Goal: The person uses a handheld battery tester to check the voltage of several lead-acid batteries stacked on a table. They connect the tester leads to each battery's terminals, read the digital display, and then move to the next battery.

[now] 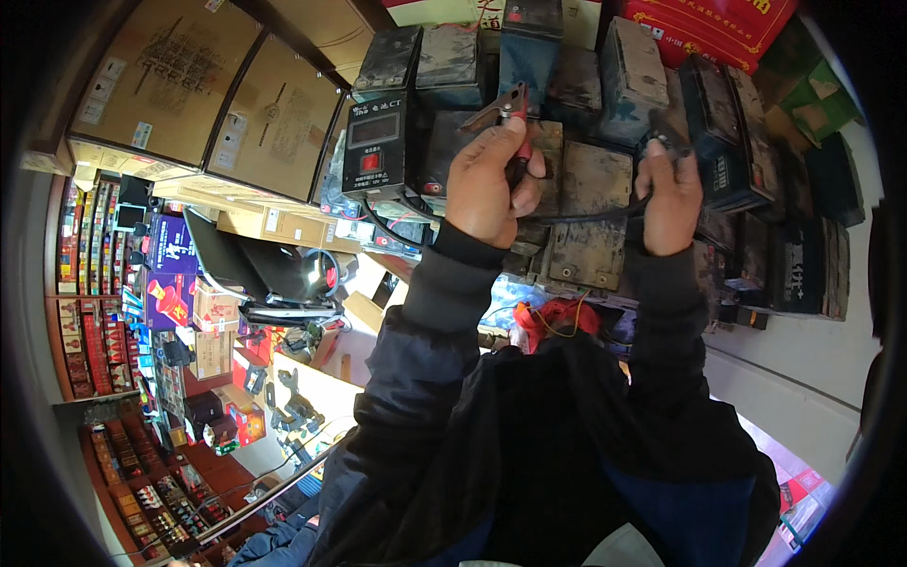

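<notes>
My left hand (491, 180) is closed round a red-handled battery clamp (515, 109), whose metal jaws point up and away from me. A little to its right, my right hand (671, 203) grips a black battery clamp (669, 134) with a black cable (590, 217) running leftward from it. Just left of my left hand stands a black battery tester (378, 146) with a small screen and a red switch; black leads come from its lower end. Below and around both hands lie dusty rectangular batteries (590, 180). One taller blue-black battery (531, 57) stands beyond the red clamp.
Large cardboard boxes (203, 85) are stacked at the left. More batteries (723, 123) crowd the right side, with a red box (709, 28) behind. Red cloth-like material and a yellow wire (557, 321) sit nearer my body. A laptop (250, 274) and stocked shelves (94, 246) are at far left.
</notes>
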{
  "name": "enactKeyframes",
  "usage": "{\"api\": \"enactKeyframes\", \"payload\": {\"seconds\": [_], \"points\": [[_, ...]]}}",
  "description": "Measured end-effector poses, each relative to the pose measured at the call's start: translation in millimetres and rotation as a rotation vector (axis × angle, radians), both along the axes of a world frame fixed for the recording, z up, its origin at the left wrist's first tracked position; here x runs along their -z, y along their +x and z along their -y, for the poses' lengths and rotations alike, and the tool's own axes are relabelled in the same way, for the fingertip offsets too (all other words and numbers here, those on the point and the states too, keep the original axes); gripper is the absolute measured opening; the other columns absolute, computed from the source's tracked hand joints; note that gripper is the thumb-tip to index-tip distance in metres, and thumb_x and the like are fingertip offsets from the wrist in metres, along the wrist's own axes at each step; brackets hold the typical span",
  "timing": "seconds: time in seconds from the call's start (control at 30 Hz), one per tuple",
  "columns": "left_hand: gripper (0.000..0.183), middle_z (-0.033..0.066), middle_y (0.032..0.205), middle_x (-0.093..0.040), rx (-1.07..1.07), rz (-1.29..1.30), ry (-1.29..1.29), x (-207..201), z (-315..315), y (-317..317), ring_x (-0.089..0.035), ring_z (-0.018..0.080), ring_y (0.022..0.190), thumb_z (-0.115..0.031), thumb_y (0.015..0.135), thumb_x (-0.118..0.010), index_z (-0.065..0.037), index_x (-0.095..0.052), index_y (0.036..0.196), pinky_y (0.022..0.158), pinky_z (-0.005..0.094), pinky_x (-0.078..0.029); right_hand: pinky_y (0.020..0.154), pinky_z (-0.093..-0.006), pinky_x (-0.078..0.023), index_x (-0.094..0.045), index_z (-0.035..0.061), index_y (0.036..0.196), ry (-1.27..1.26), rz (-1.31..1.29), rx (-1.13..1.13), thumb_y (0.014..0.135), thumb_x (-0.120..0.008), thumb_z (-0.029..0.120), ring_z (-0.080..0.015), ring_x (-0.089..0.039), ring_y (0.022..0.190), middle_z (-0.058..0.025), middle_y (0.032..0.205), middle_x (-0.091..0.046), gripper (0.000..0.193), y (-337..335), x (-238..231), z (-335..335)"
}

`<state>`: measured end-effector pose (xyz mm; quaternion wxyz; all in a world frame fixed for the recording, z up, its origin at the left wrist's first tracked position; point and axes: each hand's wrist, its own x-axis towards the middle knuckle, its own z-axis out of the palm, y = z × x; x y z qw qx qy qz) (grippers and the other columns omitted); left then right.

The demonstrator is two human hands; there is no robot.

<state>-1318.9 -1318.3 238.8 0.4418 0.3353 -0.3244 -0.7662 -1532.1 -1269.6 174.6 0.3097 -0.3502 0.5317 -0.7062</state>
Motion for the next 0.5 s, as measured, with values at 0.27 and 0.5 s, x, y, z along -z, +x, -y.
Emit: {"api": "enactKeyframes", "payload": {"seconds": [0.27, 0.5], "points": [[0.028, 0.0057, 0.079, -0.063, -0.019, 0.092, -0.034, 10.7, -8.1, 14.2, -0.040, 0.0110, 0.048, -0.031, 0.107, -0.057, -0.004, -0.063, 0.113, 0.044, 0.0252, -0.028, 0.060, -0.0305, -0.040, -0.045, 0.0037, 0.151, -0.137, -0.084, -0.136, 0.105, -0.063, 0.027, -0.0079, -0.045, 0.066, -0.0005, 0.076, -0.052, 0.054, 1.8, -17.7, 24.0], [0.022, 0.0046, 0.078, -0.066, -0.087, 0.191, -0.076, 40.8, -39.7, 12.2, -0.050, 0.0096, 0.051, -0.027, 0.104, -0.063, -0.006, -0.062, 0.110, 0.046, 0.0241, -0.034, 0.062, -0.0315, -0.043, -0.050, 0.0014, 0.143, 0.122, -0.077, -0.373, 0.103, -0.065, 0.022, -0.0113, -0.051, 0.066, -0.0013, 0.077, -0.055, 0.048, 25.5, -5.6, 8.4]]}}
